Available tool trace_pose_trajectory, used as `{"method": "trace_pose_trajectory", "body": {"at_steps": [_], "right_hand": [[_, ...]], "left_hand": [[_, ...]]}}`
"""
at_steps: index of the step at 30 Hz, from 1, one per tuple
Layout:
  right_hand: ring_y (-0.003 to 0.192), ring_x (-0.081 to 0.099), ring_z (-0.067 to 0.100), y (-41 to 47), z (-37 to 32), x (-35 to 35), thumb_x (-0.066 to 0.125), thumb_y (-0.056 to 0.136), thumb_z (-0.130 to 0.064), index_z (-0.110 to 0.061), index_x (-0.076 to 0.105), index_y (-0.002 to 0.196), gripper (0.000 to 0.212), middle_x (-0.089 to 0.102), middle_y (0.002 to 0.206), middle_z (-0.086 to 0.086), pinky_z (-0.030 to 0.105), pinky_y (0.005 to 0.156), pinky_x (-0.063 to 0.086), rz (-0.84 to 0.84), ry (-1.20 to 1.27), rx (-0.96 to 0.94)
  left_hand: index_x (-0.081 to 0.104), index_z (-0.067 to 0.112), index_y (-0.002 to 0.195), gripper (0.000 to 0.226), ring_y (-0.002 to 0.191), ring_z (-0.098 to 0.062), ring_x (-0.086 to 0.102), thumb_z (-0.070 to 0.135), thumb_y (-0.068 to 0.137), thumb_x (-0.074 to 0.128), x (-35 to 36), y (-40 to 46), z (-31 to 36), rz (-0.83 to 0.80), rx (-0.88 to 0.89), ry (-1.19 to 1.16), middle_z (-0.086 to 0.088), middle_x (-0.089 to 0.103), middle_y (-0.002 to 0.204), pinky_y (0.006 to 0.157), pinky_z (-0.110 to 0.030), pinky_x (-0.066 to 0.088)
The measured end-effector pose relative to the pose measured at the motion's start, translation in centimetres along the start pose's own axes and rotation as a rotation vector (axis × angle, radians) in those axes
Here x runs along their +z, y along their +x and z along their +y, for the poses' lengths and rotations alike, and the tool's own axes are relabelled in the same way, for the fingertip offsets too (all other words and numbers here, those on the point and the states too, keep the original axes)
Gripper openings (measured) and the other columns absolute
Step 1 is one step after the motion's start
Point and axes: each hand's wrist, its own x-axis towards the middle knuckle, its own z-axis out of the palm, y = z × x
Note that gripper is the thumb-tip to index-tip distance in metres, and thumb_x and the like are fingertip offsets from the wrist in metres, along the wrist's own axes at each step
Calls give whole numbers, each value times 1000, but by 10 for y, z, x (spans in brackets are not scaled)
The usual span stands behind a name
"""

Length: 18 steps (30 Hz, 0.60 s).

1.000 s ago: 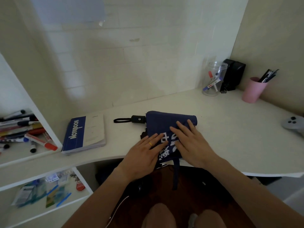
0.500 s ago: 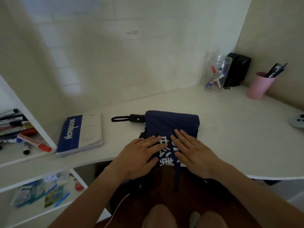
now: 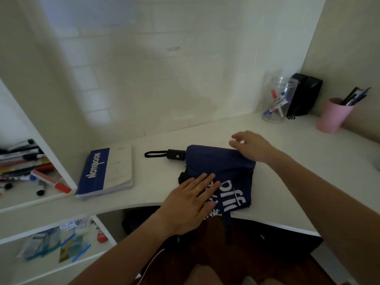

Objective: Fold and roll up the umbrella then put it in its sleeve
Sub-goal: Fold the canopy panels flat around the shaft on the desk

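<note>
Navy-blue folding umbrella [image 3: 218, 171] with white lettering lies flattened on the white curved worktop [image 3: 287, 182], its black handle [image 3: 175, 154] and wrist loop pointing toward the blue-and-white notebook [image 3: 107, 171], a strap hanging over the worktop's near edge. The left hand [image 3: 191, 202], wearing a gold ring, presses flat on the umbrella's near side, grip released, fingers straight. The right hand [image 3: 250, 146] is at the umbrella's far edge, fingers loosely spread and blurred, grasping nothing.
</note>
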Motion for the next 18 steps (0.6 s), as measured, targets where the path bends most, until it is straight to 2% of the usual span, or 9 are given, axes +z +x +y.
{"method": "trace_pose_trajectory", "body": {"at_steps": [2, 3, 6, 8, 10, 13, 16, 18], "right_hand": [[111, 64, 29, 20, 1, -2, 57, 98, -35, -7, 74, 113, 36, 71, 120, 11, 40, 100, 48, -273, 61, 103], [106, 66, 29, 25, 3, -2, 63, 95, -32, -7, 77, 105, 30, 73, 112, 10, 39, 97, 51, -294, 74, 111], [99, 66, 24, 34, 5, -5, 79, 81, -25, -12, 80, 98, 21, 75, 103, 6, 34, 88, 52, -148, 88, 69], [97, 68, 24, 32, 2, -11, 83, 77, -20, -14, 78, 93, 18, 76, 100, 5, 37, 91, 53, -38, 156, 21], [97, 71, 25, 22, -3, -19, 83, 75, -10, -15, 73, 82, 14, 77, 97, 7, 43, 96, 55, 44, 333, -49], [103, 71, 19, -3, -12, -30, 84, 74, -6, -15, 67, 76, 20, 76, 102, 9, 44, 98, 56, 10, 415, -168], [101, 68, 11, -40, -17, -32, 85, 72, -9, -23, 62, 77, 27, 73, 110, -4, 35, 87, 59, 8, 283, -210], [92, 65, 6, -66, -18, -27, 85, 71, -8, -30, 61, 88, 36, 69, 108, -9, 19, 73, 55, 77, 216, -211]], "left_hand": [[-6, 34, 160, 59, 154, -6, -15, 54, 107, 6, 0, 0, -1, -1, -3, -3, 10, -11, 169, 128, -36, 1], [-6, 34, 160, 59, 154, -6, -14, 54, 106, 7, 0, 0, -1, 3, -2, -6, 10, -10, 169, 128, -36, 1], [-4, 34, 161, 59, 155, -6, -11, 55, 106, 6, 0, 1, -2, 14, 11, -10, 9, -8, 170, 128, -36, 2], [-3, 33, 161, 60, 156, -7, -9, 55, 106, 7, 3, 2, -4, 21, 23, -3, 9, -6, 170, 128, -36, 2], [0, 33, 161, 59, 156, -8, -6, 55, 107, 9, 5, 7, -8, 35, 21, 4, 8, -4, 170, 128, -35, 4], [2, 33, 161, 60, 156, -9, -4, 55, 106, 8, 6, 16, -12, 43, 10, 1, 8, -1, 170, 128, -37, 6], [4, 32, 162, 61, 157, -10, -2, 56, 105, 6, 8, 20, -12, 54, 9, -2, 6, 1, 171, 128, -37, 7], [10, 30, 162, 62, 157, -13, 4, 54, 105, 8, 10, 19, -13, 97, 24, 14, 4, 7, 170, 127, -37, 10]]}}
